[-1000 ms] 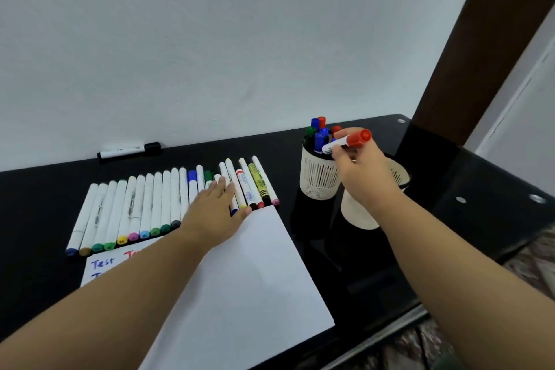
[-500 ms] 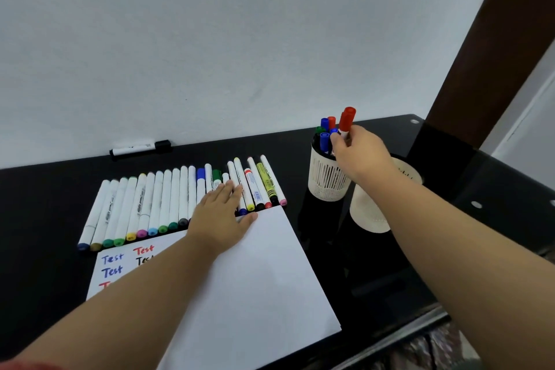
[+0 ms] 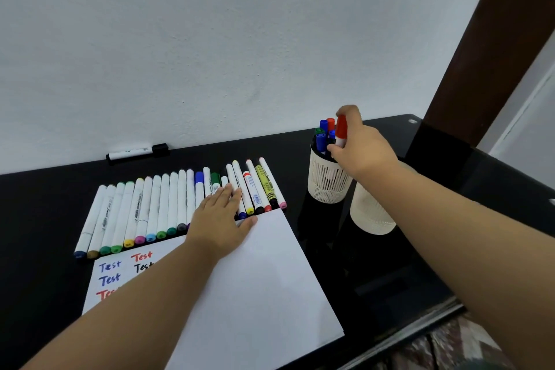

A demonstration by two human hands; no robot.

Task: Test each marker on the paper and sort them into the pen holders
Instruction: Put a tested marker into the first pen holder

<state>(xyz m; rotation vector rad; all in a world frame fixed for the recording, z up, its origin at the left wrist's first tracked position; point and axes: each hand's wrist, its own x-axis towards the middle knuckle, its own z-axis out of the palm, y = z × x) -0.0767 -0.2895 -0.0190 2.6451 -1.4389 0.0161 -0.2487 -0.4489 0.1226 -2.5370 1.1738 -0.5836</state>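
My right hand (image 3: 362,146) grips a red-capped marker (image 3: 341,131) upright, cap up, its lower end inside the far white pen holder (image 3: 327,182), which has several blue, red and green markers in it. A second white pen holder (image 3: 371,213) stands nearer, partly behind my right forearm. My left hand (image 3: 222,218) rests flat, fingers straight, on the top edge of the white paper (image 3: 255,285) and touches the row of markers (image 3: 156,207) lying side by side behind it. "Test" is written several times in blue, red and black at the paper's left.
A black-capped marker (image 3: 136,154) lies apart by the white wall. The black glass table (image 3: 36,213) ends at a front edge on the right, with patterned floor below. A dark brown post (image 3: 468,48) rises at the back right corner.
My right hand turned the red-capped marker from lying sideways to upright and lowered it into the far holder. The left hand stayed on the paper's top edge.
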